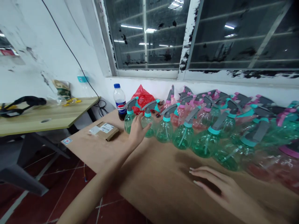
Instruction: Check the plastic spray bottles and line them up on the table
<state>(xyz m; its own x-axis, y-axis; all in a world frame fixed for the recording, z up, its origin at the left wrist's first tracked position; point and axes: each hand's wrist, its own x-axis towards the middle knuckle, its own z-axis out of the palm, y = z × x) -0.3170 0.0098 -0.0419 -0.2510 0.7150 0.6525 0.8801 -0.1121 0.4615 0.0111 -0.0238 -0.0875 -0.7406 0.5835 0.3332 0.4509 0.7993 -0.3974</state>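
Note:
At the left end of a row of spray bottles, my left hand (pixel 137 130) is wrapped round the side of a green spray bottle (pixel 150 131). Its thumb lies across the front, while the fingertips are partly hidden between this bottle and another green spray bottle (pixel 128 121) on the left. The held bottle stands upright, with a turquoise collar and grey trigger head. My right hand (pixel 216 183), slightly blurred, hovers low over the brown tabletop (pixel 149 168) with fingers stretched out and nothing in them. In front of it stands a green spray bottle (pixel 205 144).
Pink spray bottles (pixel 202 118) crowd behind the green row, along the wall. A cola bottle (pixel 120 102), a red plastic bag (pixel 142 95) and a flat cardboard parcel (pixel 106 130) lie or stand at left. Another table (pixel 58 116) stands beyond a gap.

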